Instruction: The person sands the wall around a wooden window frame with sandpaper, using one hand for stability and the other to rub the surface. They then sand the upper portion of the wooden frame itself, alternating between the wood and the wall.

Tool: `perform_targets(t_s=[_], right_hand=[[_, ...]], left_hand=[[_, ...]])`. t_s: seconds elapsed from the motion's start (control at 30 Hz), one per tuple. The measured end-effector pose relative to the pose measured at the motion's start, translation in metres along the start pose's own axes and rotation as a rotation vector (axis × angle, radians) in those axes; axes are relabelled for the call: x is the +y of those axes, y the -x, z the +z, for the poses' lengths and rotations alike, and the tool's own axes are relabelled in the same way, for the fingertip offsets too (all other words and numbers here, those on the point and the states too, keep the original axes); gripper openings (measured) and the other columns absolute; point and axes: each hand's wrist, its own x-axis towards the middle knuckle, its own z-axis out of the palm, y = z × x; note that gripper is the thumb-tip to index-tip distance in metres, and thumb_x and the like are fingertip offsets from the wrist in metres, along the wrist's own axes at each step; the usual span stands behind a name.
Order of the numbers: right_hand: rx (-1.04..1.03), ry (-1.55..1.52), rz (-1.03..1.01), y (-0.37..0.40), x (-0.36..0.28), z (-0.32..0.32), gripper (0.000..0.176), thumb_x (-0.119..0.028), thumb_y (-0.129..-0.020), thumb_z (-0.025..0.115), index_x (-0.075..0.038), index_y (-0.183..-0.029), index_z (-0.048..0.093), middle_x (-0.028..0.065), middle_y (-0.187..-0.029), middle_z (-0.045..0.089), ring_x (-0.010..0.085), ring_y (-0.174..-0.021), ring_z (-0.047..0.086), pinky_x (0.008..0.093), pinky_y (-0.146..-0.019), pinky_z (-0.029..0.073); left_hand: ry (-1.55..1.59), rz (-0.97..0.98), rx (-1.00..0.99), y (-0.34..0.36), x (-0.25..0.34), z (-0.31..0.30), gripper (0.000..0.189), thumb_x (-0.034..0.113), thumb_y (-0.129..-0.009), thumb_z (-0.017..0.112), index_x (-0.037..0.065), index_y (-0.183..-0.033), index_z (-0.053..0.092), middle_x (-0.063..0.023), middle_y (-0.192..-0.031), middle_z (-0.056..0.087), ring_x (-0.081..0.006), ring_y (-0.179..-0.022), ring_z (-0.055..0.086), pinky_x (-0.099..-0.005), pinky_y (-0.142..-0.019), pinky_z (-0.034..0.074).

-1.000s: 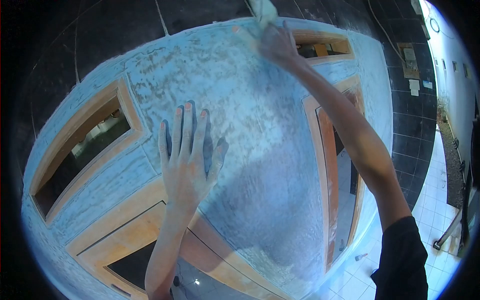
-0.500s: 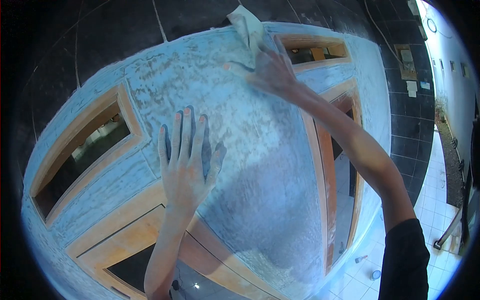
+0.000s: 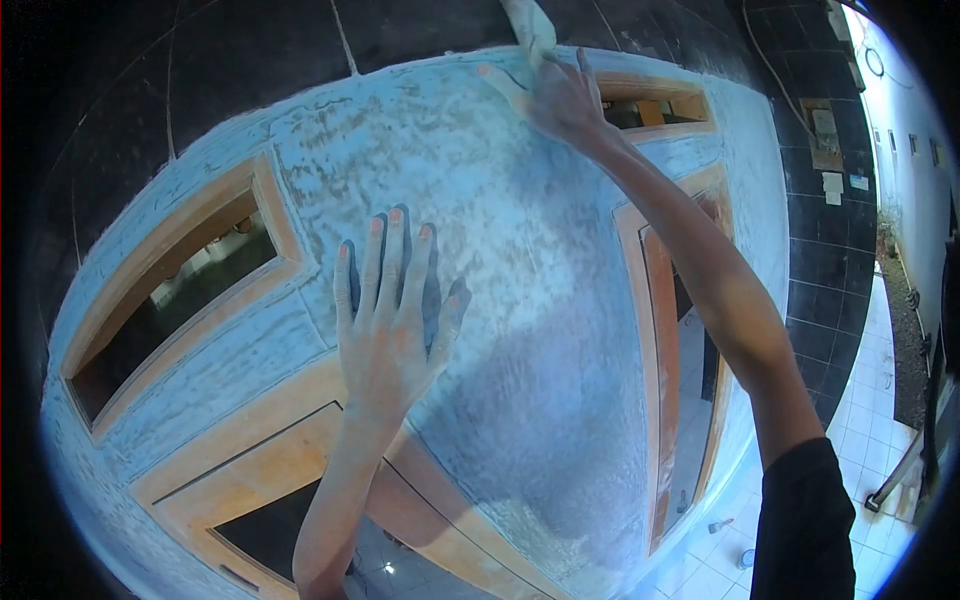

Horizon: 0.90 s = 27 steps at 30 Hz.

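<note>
My left hand (image 3: 385,345), coated in pale dust, lies flat with fingers spread on the patchy light-blue wall (image 3: 520,260). Higher up, at the wall's top edge, my right hand (image 3: 568,105) reaches out with the arm stretched. It grips a pale, bent sheet of sandpaper (image 3: 530,28), which sticks up past the blue surface in front of the dark ceiling. The fingers of that hand are somewhat blurred, and one finger points away from the sheet. Just right of it is a small wood-framed opening (image 3: 655,110).
Another wood-framed opening (image 3: 180,290) is at the left. Wooden door frames (image 3: 240,450) stand below my left hand and at the right (image 3: 655,350). Black tiles (image 3: 815,260) cover the far right wall. A brush (image 3: 720,525) and a small round container (image 3: 746,559) lie on white floor tiles.
My right hand and the sheet have moved up and to the right along the wall's top edge. The view has shifted slightly; my left hand stays flat on the wall.
</note>
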Motion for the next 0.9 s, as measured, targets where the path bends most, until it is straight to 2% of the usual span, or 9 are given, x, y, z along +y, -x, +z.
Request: perform_targets(t_s=[0.1,0.2,0.3,0.43,0.57,0.6,0.77,0.83,0.9], right_hand=[[0.18,-0.216,-0.14,0.012,-0.017,0.021,0.087,-0.068,-0.083,0.067,0.01,-0.12,0.06,0.0251,-0.113,0.07,0.037,-0.114,0.065,0.0576,-0.12,0.019],[0.316,0.002,-0.415,0.057,-0.054,0.021,0.079,-0.064,-0.084,0.069,0.007,-0.116,0.058,0.0216,-0.108,0.07,0.0366,-0.11,0.065,0.0593,-0.119,0.019],[0.116,-0.467,-0.245,0.032,-0.037,0.008,0.077,-0.066,-0.086,0.066,0.006,-0.113,0.058,0.0187,-0.107,0.068,0.0355,-0.109,0.064,0.0618,-0.118,0.019],[0.116,-0.317,-0.004,0.01,-0.043,0.021,0.077,-0.068,-0.087,0.062,0.005,-0.113,0.064,0.0182,-0.113,0.066,0.0355,-0.112,0.063,0.0581,-0.118,0.02],[0.316,-0.079,-0.368,0.071,-0.081,0.016,0.082,-0.068,-0.086,0.063,0.008,-0.119,0.061,0.0206,-0.119,0.065,0.0341,-0.116,0.063,0.0557,-0.119,0.022],[0.067,-0.272,-0.267,0.055,-0.064,0.005,0.084,-0.068,-0.086,0.062,0.008,-0.123,0.06,0.0228,-0.123,0.064,0.0335,-0.123,0.06,0.0569,-0.118,0.023],[-0.217,-0.359,0.183,0.017,-0.058,0.001,0.088,-0.07,-0.086,0.061,0.01,-0.123,0.058,0.0249,-0.124,0.064,0.0364,-0.126,0.057,0.0591,-0.119,0.02],[0.203,-0.125,-0.2,0.046,-0.071,0.023,0.086,-0.069,-0.087,0.059,0.007,-0.126,0.057,0.0212,-0.106,0.071,0.035,-0.114,0.066,0.0596,-0.118,0.021],[0.27,-0.027,-0.318,0.065,-0.071,0.026,0.086,-0.069,-0.088,0.059,0.008,-0.126,0.057,0.0213,-0.106,0.071,0.0343,-0.114,0.066,0.0597,-0.118,0.02]], left_hand=[[0.044,-0.021,-0.034,0.002,-0.001,0.001,0.061,0.037,-0.099,0.051,0.012,-0.153,0.041,-0.0141,-0.161,0.034,-0.0316,-0.15,0.029,-0.0541,-0.123,0.017],[0.039,-0.014,-0.033,0.001,0.0,0.001,0.06,0.036,-0.099,0.049,0.012,-0.153,0.042,-0.0143,-0.16,0.035,-0.032,-0.15,0.03,-0.0543,-0.123,0.017],[0.037,-0.009,-0.023,0.0,0.0,-0.002,0.059,0.035,-0.099,0.048,0.011,-0.153,0.042,-0.0146,-0.16,0.036,-0.0321,-0.15,0.03,-0.0543,-0.123,0.017],[0.014,0.004,-0.01,0.0,0.0,-0.003,0.059,0.038,-0.097,0.057,0.008,-0.148,0.048,-0.0158,-0.156,0.042,-0.0301,-0.147,0.036,-0.0544,-0.121,0.024],[0.009,0.02,-0.005,0.0,-0.001,-0.003,0.058,0.036,-0.097,0.056,0.007,-0.147,0.049,-0.0156,-0.156,0.042,-0.0299,-0.147,0.035,-0.0544,-0.121,0.023],[0.017,0.032,-0.01,-0.001,0.001,-0.003,0.058,0.036,-0.097,0.056,0.007,-0.147,0.049,-0.0156,-0.156,0.042,-0.0299,-0.147,0.035,-0.0544,-0.121,0.023],[0.029,0.017,-0.045,0.002,-0.002,-0.004,0.059,0.031,-0.095,0.053,0.008,-0.148,0.047,-0.0154,-0.158,0.039,-0.0297,-0.148,0.033,-0.0539,-0.122,0.022],[0.041,0.013,-0.042,0.003,-0.002,-0.004,0.059,0.031,-0.095,0.054,0.008,-0.149,0.046,-0.0153,-0.158,0.039,-0.0296,-0.149,0.032,-0.0537,-0.122,0.022],[0.055,0.016,-0.029,-0.001,-0.002,-0.003,0.06,0.031,-0.094,0.055,0.008,-0.149,0.046,-0.0152,-0.158,0.039,-0.0295,-0.149,0.032,-0.0536,-0.122,0.021]])
